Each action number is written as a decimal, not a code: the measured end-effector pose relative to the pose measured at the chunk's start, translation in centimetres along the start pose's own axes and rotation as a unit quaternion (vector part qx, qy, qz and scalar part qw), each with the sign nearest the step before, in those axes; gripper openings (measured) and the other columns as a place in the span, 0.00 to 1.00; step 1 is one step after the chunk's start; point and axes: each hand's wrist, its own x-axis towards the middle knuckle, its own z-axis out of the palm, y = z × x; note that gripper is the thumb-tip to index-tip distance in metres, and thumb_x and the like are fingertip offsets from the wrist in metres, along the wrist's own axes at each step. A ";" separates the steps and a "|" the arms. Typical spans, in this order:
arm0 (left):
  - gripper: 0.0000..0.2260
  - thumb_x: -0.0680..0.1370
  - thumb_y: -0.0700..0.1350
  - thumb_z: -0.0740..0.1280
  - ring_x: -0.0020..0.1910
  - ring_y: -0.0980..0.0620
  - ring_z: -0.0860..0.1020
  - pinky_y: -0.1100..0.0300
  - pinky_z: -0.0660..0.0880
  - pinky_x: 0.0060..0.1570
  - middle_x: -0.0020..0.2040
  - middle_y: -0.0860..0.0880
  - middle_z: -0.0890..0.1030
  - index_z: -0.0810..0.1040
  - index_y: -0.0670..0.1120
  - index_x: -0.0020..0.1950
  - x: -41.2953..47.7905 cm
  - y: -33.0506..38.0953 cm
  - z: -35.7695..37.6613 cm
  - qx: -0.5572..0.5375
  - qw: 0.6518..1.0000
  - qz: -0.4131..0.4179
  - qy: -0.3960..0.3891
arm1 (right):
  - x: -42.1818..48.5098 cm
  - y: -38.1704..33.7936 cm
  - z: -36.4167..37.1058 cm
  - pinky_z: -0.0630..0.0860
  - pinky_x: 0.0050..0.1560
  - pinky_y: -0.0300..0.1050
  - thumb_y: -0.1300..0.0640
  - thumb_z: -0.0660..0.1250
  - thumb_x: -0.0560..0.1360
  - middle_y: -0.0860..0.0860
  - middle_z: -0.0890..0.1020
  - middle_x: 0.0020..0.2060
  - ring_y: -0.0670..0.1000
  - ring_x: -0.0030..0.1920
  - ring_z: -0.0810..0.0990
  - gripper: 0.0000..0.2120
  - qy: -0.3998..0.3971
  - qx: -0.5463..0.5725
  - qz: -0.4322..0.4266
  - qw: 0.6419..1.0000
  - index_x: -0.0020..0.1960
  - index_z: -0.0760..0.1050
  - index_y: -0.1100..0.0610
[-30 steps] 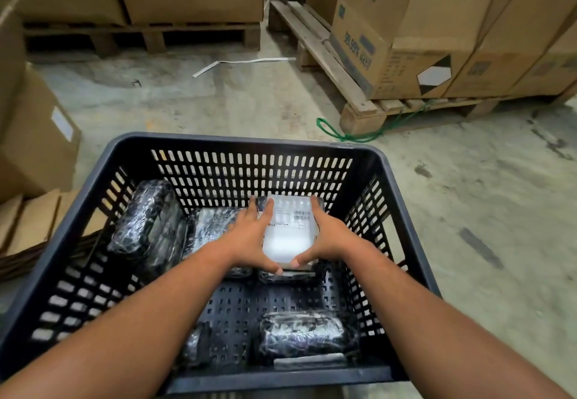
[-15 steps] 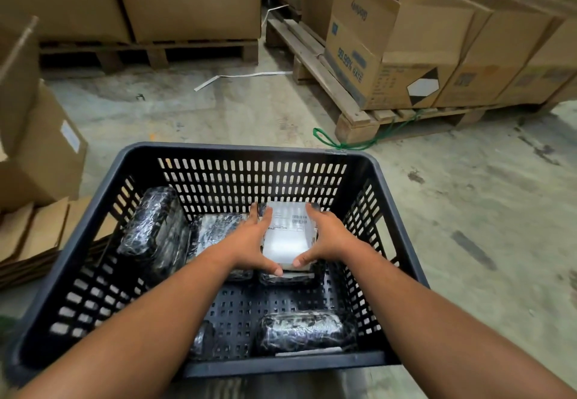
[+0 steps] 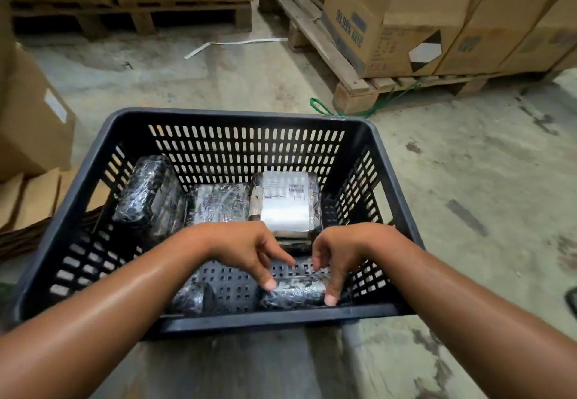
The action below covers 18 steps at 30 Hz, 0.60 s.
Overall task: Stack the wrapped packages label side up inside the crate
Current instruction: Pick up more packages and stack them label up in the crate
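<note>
- Five wrapped packages show inside the crate (image 3: 240, 124), all of them dark bundles under glossy, crinkled clear film.
- One labelled package (image 3: 287, 202) lies at the far right of the crate floor with its white label facing up; a barcode and small print sit at the label's far end, too small to read.
- It rests on top of another package (image 3: 295, 244), of which only the near edge shows below it.
- Just left of that stack lies a flat package (image 3: 218, 203) whose film catches pale glare.
- At the far left, a fourth package (image 3: 146, 191) stands tilted against the slotted side wall.
- Near the front wall lies a long package (image 3: 299, 294) on its side, with no label showing from this angle.
- A smaller dark bundle (image 3: 192, 298) sits to its left, partly hidden by the left forearm.
- The left hand (image 3: 246, 248) hangs over the long package with fingers curled downward, one fingertip touching its top left end.
- The right hand (image 3: 343, 253) mirrors it, fingers bent, a fingertip at the package's right end; neither hand has closed around it.
- The crate is dark plastic with slotted walls and a perforated floor, set on a stained concrete floor (image 3: 468, 180).
- Beyond it stand wooden pallets (image 3: 324, 46) loaded with cardboard boxes (image 3: 384, 24); a green strap (image 3: 321, 108) trails by the pallet corner.
</note>
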 end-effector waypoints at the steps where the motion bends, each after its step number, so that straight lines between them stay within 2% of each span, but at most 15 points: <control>1: 0.27 0.70 0.49 0.80 0.60 0.59 0.81 0.51 0.76 0.65 0.65 0.55 0.81 0.79 0.58 0.68 0.2 0.0 0.4 0.002 1.000 -0.003 -0.026 | 0.2 -0.2 0.3 0.81 0.60 0.53 0.45 0.88 0.58 0.48 0.84 0.53 0.52 0.53 0.83 0.28 -0.009 -0.012 0.006 1.000 0.53 0.81 0.48; 3: 0.28 0.70 0.47 0.80 0.60 0.59 0.80 0.52 0.76 0.64 0.64 0.57 0.81 0.78 0.57 0.68 0.6 0.0 0.9 0.008 0.998 -0.008 -0.058 | 0.3 -0.2 0.5 0.81 0.61 0.53 0.46 0.88 0.58 0.47 0.85 0.54 0.52 0.54 0.84 0.29 -0.011 -0.005 0.003 1.000 0.55 0.81 0.48; 6: 0.32 0.69 0.47 0.81 0.63 0.57 0.79 0.52 0.75 0.66 0.67 0.59 0.79 0.75 0.59 0.71 0.7 0.1 0.6 0.011 0.999 -0.008 -0.038 | -0.3 0.4 -0.2 0.80 0.62 0.49 0.49 0.87 0.62 0.46 0.86 0.56 0.50 0.56 0.84 0.28 0.017 0.044 -0.017 0.999 0.59 0.82 0.47; 9: 0.45 0.66 0.48 0.83 0.69 0.56 0.73 0.52 0.69 0.71 0.72 0.58 0.74 0.65 0.59 0.78 0.7 -0.4 0.1 0.085 0.996 -0.008 0.002 | -0.6 1.3 -1.2 0.80 0.65 0.55 0.55 0.85 0.66 0.48 0.84 0.55 0.53 0.58 0.83 0.25 0.082 0.133 -0.029 0.987 0.60 0.81 0.50; 11: 0.51 0.64 0.48 0.83 0.70 0.55 0.71 0.53 0.67 0.71 0.74 0.58 0.72 0.58 0.60 0.80 0.9 -0.8 0.3 0.150 0.988 -0.008 0.043 | -0.3 1.3 -1.1 0.80 0.64 0.57 0.55 0.87 0.63 0.48 0.80 0.55 0.54 0.58 0.81 0.31 0.084 0.131 -0.028 0.987 0.61 0.76 0.47; 13: 0.50 0.65 0.45 0.82 0.64 0.55 0.76 0.56 0.72 0.65 0.70 0.57 0.76 0.58 0.63 0.79 1.1 -1.0 0.6 0.164 0.983 -0.003 0.080 | 0.4 1.1 -0.5 0.80 0.56 0.52 0.55 0.87 0.61 0.45 0.76 0.52 0.52 0.54 0.79 0.36 0.093 0.088 -0.015 0.992 0.60 0.71 0.43; 15: 0.45 0.66 0.42 0.80 0.53 0.58 0.80 0.59 0.76 0.58 0.63 0.59 0.80 0.63 0.64 0.77 1.1 -1.1 0.7 0.138 0.985 0.010 0.100 | 0.8 1.1 -0.2 0.78 0.49 0.47 0.55 0.87 0.61 0.43 0.75 0.50 0.49 0.50 0.78 0.34 0.117 0.079 -0.013 0.990 0.58 0.71 0.42; 18: 0.40 0.67 0.40 0.78 0.59 0.60 0.80 0.58 0.76 0.63 0.64 0.62 0.80 0.69 0.61 0.75 0.2 -1.0 -0.2 0.037 0.991 0.026 0.123 | 0.1 2.0 -0.9 0.80 0.58 0.53 0.55 0.87 0.62 0.47 0.78 0.54 0.53 0.55 0.80 0.30 0.122 0.135 -0.026 0.983 0.53 0.72 0.38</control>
